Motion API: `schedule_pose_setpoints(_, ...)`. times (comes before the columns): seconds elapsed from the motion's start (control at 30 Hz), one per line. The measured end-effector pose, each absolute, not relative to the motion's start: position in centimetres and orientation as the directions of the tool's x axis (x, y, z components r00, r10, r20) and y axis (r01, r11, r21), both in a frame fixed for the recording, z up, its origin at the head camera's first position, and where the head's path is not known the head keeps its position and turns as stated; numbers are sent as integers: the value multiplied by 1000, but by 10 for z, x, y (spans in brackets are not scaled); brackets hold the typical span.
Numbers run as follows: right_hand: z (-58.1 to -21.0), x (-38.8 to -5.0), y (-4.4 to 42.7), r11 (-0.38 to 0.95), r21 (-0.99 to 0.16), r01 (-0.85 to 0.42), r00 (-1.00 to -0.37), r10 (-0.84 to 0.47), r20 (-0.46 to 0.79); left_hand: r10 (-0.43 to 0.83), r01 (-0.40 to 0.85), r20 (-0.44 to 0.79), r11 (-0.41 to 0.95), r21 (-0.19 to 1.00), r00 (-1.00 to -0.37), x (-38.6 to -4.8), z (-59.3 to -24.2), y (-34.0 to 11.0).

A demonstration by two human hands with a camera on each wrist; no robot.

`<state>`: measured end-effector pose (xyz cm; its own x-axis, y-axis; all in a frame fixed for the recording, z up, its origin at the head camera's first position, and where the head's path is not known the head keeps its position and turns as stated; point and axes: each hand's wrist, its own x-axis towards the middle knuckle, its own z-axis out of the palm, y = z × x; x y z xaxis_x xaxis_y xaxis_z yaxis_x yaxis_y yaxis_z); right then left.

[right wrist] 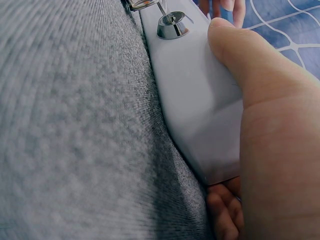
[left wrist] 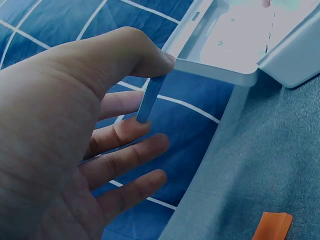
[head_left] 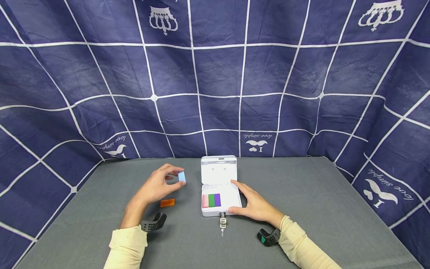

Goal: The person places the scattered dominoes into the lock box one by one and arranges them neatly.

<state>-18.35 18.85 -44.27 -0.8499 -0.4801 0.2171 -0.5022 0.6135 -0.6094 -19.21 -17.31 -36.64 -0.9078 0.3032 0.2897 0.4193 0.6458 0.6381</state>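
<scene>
A small light blue block is pinched between the thumb and fingers of my left hand, raised left of the box. In the left wrist view the blue block shows edge-on, with the other fingers spread apart. My right hand grips the right side of an open white metal box, thumb at its front edge. Inside the box a pink block, a green block and a purple block stand side by side at the left. The right fingertips are partly hidden behind the box wall.
An orange block lies on the grey tabletop near my left wrist. Keys hang from the lock at the box's front. The raised lid stands at the back, and a blue checked cloth hangs behind the table.
</scene>
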Motion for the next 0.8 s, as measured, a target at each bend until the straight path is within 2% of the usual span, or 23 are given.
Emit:
schedule_pose_setpoints(0.23,-442,-184,188,620,-612,-490,-856,-475,204,324,461,328,635,619,-887,-193,-367,-167)
schedule_pose_setpoints(0.8,-444,-184,188,618,-613,-492,-857,-469,215,386,488,302,625,609,-872,-193,-371,-147)
